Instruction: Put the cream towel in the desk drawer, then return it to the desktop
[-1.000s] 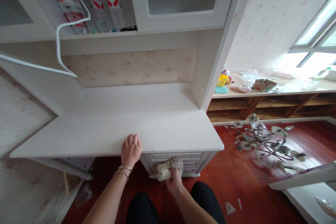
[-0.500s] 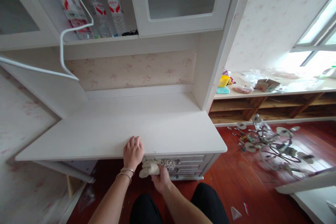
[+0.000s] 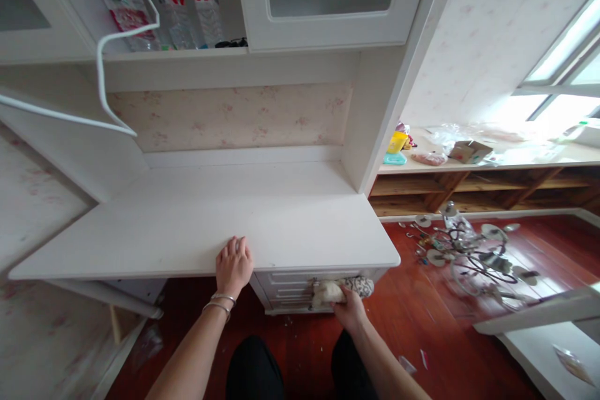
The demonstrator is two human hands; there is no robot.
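Observation:
My left hand [image 3: 234, 264] rests on the front edge of the white desk [image 3: 197, 212], its fingers lying on the top and a bracelet round the wrist. Lower and to the right, my right hand [image 3: 349, 311] is closed round a cloth [image 3: 330, 292], cream on one part and dark-patterned on the other. That cloth lies against the upper part of the drawer front [image 3: 285, 294], covering some of the handles. Part of the right hand's grip is hidden behind the cloth.
Above the desk, an open cabinet holds several plastic bottles [image 3: 204, 3]. A white bent wire [image 3: 100, 69] hangs at the left. On the red floor at right lies a dismantled chandelier [image 3: 478, 256], near a low shelf unit [image 3: 422, 184] with a yellow container [image 3: 397, 142].
My right hand has moved to the right along the drawer front with the cloth. My left hand stays at the desk edge. The view has shifted slightly.

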